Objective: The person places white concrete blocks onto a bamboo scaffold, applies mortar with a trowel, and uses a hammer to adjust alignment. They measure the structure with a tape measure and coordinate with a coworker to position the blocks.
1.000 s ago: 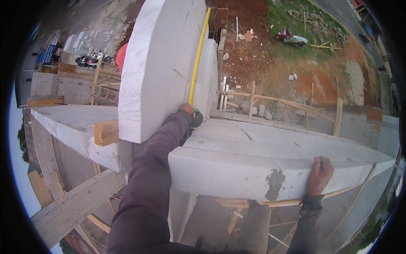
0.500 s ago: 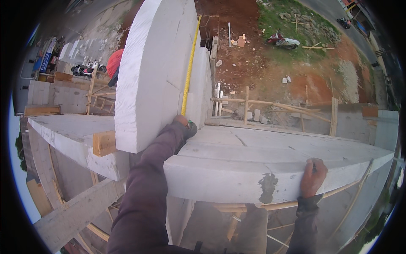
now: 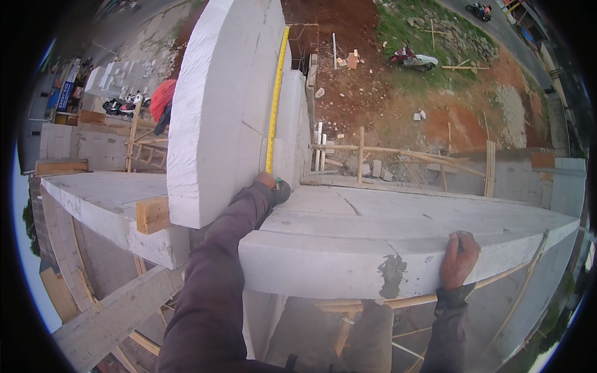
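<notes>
My left hand (image 3: 267, 181) is closed around a dark tape measure (image 3: 282, 190) with a bit of green on its case. From it the yellow blade (image 3: 275, 105) runs straight away from me, along the side of a tall white block panel (image 3: 217, 118) standing on my left. My right hand (image 3: 459, 260) rests at the near edge of the white block wall (image 3: 311, 264), its fingers curled in. A small dark spot shows between those fingers; whether it is an object I cannot tell. Right of the wall's middle, a grey wet-looking patch (image 3: 392, 275) marks its face.
A wooden block (image 3: 153, 215) sits under the panel's near end, on another white wall (image 3: 106, 193). Below left runs a grey beam (image 3: 118, 311). Bamboo poles (image 3: 398, 151) stand beyond the wall. Far below are red soil, a parked motorbike (image 3: 411, 59) and a person in red (image 3: 163, 99).
Both hands keep their places, and the blade stays stretched out. The view has shifted slightly. A distant motorbike has moved along the road at the upper right.
</notes>
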{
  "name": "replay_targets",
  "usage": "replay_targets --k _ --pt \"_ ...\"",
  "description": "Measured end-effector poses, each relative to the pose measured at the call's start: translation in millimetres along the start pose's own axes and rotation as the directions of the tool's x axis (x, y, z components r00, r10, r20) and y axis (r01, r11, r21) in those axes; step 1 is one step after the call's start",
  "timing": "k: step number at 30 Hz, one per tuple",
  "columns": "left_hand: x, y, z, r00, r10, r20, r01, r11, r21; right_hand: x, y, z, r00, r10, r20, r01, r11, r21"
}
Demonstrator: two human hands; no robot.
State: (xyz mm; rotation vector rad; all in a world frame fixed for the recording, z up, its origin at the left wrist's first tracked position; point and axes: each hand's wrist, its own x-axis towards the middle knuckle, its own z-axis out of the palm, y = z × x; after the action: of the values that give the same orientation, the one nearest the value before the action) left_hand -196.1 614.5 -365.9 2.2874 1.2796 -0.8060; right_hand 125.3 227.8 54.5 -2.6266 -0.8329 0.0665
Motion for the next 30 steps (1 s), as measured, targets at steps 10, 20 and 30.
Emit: replay_targets --k 10,20,30 --pt "-28.4 10.7 -25.2 0.996 -0.031 0.085 0.024 0.996 0.081 0.7 2.9 0.1 1.0 0.003 0.007 -0.002 0.999 -0.038" --pt "-32.8 15.5 -34.1 0.995 -0.059 0.085 0.057 0.998 0.027 -0.1 3.5 0.9 1.0 0.003 0.009 -0.003 1.0 -0.031" --pt "-25.2 6.9 -25.1 0.968 0.213 0.136 -0.246 0.911 0.33 -0.7 -1.5 -1.2 1.0 0.013 0.02 -0.013 1.0 -0.021"
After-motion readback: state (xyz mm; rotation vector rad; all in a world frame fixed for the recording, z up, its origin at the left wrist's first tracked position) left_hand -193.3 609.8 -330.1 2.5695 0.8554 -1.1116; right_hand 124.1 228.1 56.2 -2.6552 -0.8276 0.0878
